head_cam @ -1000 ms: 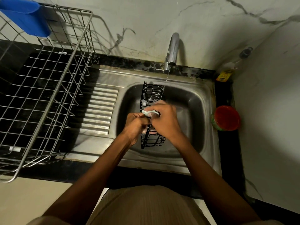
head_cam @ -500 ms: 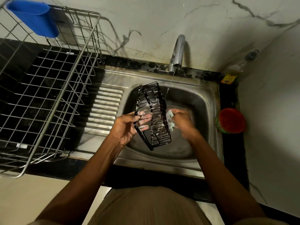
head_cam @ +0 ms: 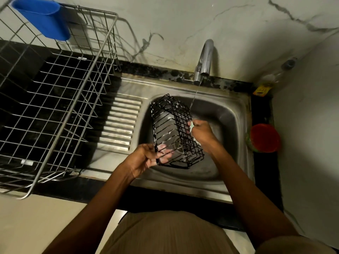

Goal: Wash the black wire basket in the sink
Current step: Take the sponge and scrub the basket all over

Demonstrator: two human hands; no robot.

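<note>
The left hand (head_cam: pixel 146 158) has its fingers (head_cam: pixel 165 155) curled round the near bottom corner of the black wire basket (head_cam: pixel 174 132), holding it up over the sink (head_cam: pixel 229 114) so the other hand can reach its side. The right hand (head_cam: pixel 200 132) pinches a small pale cloth (head_cam: pixel 191 127) in closed fingers and presses it on the basket's right side, probably to scrub the wires. White soap spots sit on the wires. Behind the basket, the tap (head_cam: pixel 205 57) drops a thin line of water, likely ready for rinsing.
</note>
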